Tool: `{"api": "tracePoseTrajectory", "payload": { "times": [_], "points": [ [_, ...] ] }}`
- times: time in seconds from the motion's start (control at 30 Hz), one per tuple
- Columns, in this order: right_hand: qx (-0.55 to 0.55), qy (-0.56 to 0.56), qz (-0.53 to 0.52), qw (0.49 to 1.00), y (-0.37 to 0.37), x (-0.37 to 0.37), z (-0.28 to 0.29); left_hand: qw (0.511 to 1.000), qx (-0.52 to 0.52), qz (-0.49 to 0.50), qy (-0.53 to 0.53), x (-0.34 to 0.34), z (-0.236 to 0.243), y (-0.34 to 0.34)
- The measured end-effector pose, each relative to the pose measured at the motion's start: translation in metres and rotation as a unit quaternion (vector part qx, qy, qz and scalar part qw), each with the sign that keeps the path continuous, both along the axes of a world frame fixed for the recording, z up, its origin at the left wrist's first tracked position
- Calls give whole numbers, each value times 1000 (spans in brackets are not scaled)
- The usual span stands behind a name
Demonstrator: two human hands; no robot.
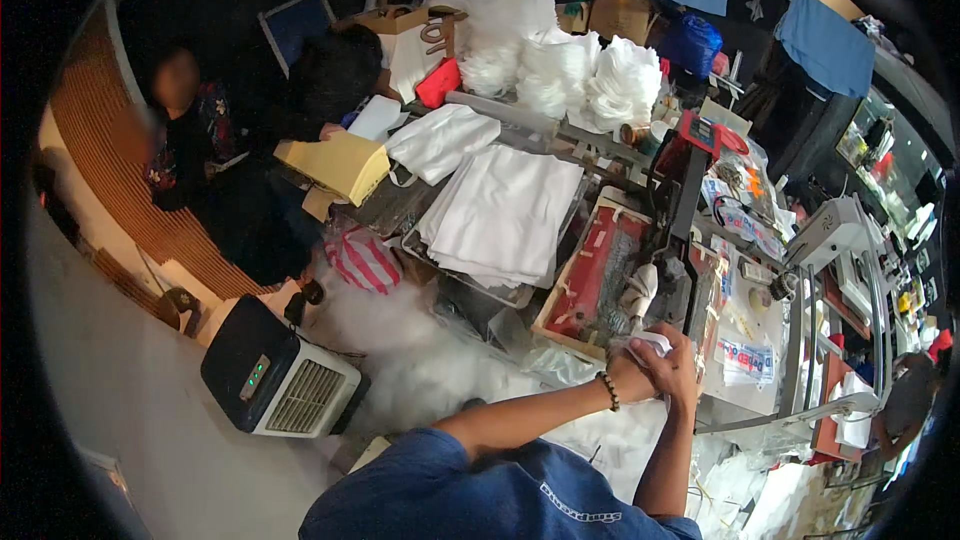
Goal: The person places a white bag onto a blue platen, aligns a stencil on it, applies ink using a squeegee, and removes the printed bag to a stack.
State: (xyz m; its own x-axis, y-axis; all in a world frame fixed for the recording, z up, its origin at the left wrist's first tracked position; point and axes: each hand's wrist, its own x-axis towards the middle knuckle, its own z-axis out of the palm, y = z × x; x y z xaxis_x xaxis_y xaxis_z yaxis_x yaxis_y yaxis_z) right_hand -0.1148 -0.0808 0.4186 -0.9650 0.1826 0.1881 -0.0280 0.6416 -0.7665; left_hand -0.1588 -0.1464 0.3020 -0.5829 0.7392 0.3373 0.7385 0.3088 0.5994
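My left hand point(628, 380), with a dark bead bracelet at its wrist, and my right hand point(678, 365) meet at the near edge of the worktable. Both are closed around a small white folded piece point(654, 342), cloth or paper; my right hand covers most of the left fingers. Just beyond them lies an off-white crumpled cloth point(640, 290), beside a wooden-edged tray with a red bed point(595, 275). Left of that tray, a stack of flat white fabric pieces point(510, 210) lies on a board, with another folded white fabric point(443, 143) behind it.
Bundled white material point(545, 70) rises at the back. A black machine arm with a red control box point(698, 130) stands to the right. An air cooler point(285, 370) is on the floor at left. Two other people sit at far left, near a yellow folded piece point(335, 165).
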Motion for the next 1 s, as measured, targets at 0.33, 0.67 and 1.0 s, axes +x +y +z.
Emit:
{"api": "tracePoseTrajectory", "payload": {
  "times": [0.33,0.67,1.0],
  "points": [
    [-89,14,-28,996,0,2,-8,998,-56,-3,15,6,1,-5],
    [-93,55,-10,994,5,4,-12,993,35,-69,-91,-4,34,-10],
    [40,300,-171,938,8,9,-17,970,-27,-225,-85,-41,52,-19]
  ]
}}
